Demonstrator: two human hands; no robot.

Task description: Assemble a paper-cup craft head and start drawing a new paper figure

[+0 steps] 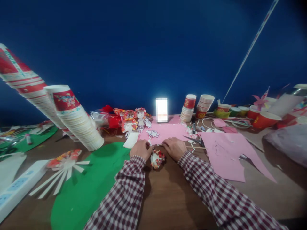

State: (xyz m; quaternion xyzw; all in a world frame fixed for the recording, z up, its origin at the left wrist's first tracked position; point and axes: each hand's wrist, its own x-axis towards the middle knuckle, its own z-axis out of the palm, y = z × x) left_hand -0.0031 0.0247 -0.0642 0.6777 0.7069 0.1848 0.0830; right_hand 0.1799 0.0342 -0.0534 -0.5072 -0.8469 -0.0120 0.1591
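Note:
My left hand (141,149) has its fingers curled in at the near edge of a pink paper sheet (172,130). A tiny white bit shows at its fingertips; what it pinches, if anything, I cannot make out. Across from it, my right hand (175,148) lies on the table with its fingers stretched toward the left. Between and just below both hands sits a small red, yellow and white paper piece (157,159). A white outlined cutout (153,134) lies on the pink sheet. Scissors (196,140) and a thin wooden stick (196,147) are right of my right hand.
Tall stacks of paper cups (76,118) lean at left above a green sheet (96,179). A fringed cut cup (67,163) lies near a white power strip (21,188). Paper figures (141,118) and a pixelated bright rectangle (161,110) stand behind. Cut pink paper (223,156) lies right.

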